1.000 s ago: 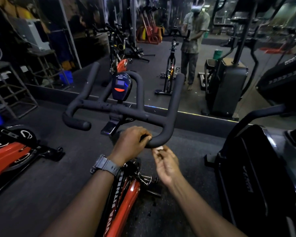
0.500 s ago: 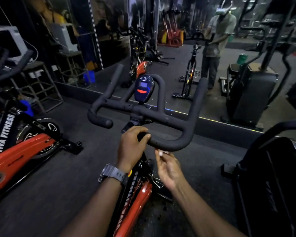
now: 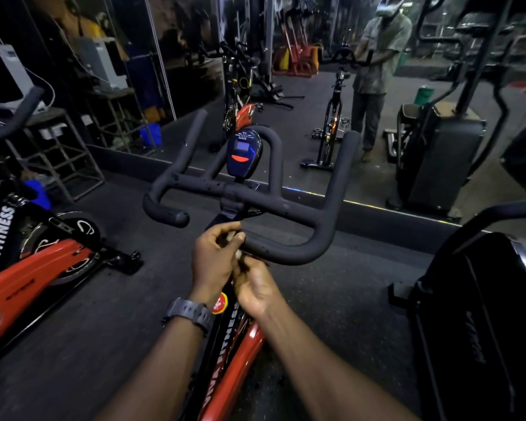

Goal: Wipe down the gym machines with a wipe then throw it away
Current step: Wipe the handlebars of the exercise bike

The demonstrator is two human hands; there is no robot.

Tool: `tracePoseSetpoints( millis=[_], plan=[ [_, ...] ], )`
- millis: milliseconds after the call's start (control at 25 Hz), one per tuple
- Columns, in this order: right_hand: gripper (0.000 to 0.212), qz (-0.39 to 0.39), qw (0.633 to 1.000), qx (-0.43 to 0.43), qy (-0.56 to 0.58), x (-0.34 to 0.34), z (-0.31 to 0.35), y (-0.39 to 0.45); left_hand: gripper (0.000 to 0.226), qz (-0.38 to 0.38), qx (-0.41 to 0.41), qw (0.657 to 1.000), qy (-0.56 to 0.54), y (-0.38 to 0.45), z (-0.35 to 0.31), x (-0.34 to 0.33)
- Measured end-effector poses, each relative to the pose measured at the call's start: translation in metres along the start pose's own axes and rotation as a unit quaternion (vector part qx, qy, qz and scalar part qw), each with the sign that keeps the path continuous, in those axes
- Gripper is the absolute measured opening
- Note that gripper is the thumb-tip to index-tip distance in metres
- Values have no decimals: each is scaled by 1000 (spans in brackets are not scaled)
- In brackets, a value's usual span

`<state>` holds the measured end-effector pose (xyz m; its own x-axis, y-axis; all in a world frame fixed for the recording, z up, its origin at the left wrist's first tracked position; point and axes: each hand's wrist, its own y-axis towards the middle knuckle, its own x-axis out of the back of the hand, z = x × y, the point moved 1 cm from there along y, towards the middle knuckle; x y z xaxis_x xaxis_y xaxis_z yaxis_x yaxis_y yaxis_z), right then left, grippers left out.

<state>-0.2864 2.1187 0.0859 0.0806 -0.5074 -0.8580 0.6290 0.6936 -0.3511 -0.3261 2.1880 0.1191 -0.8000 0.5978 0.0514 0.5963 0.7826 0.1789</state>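
Black foam handlebar [image 3: 286, 247] at 12 o'clock; left hand [image 3: 214, 259] and right hand [image 3: 255, 285] meet beneath its near loop, both pinching small pale wipe [image 3: 236, 246]. Step: regripping wipe mid-wiping. Next: firmer hold, rub along bar toward 2 o'clock

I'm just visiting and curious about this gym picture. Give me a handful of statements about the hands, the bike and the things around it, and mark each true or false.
1. Both hands meet just below the near bend of the black handlebar. True.
2. The left hand wears a watch on its wrist. True.
3. The right hand rests on the blue console. False: it is down by the left hand, where a small pale wipe shows between the fingers.
4. The bike's frame is green. False: it is red and black.
5. A second red bike stands to the left. True.
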Motion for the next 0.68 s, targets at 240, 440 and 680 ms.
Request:
tracePoseSetpoints(
  millis=[240, 440, 680],
  plan=[
    [11, -84, 991, 96, -30, 38, 38, -43, 18, 12, -25, 998, 48, -2, -2, -1],
    [8, -169, 874, 352, -288, 42, 70, -67, 22, 85, -242, 929, 265, -3, -13, -17],
    [15, 45, 402, 385, -830, -6, 42, -35, 31, 63, -89, 985, 133, 2, -10, -14]
  ],
)
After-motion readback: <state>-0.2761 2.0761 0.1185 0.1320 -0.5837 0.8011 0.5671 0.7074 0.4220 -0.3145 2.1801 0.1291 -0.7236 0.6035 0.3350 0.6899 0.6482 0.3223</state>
